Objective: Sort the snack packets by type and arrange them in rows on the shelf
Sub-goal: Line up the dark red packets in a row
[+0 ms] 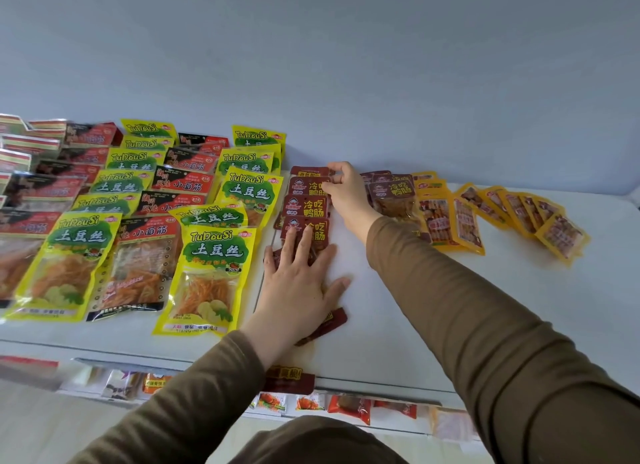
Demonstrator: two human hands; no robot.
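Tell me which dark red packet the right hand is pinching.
The right hand pinches the rearmost dark red packet in the row, by the wall; the left hand presses nearer ones.

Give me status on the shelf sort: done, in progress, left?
Done: yellow-green packets and red-black packets lie in overlapping rows at left. In hand: the dark red row; left hand presses flat on its near end, right hand pinches a packet at the far end. Left: the orange packets are fanned loosely, and a second dark red pile waits.
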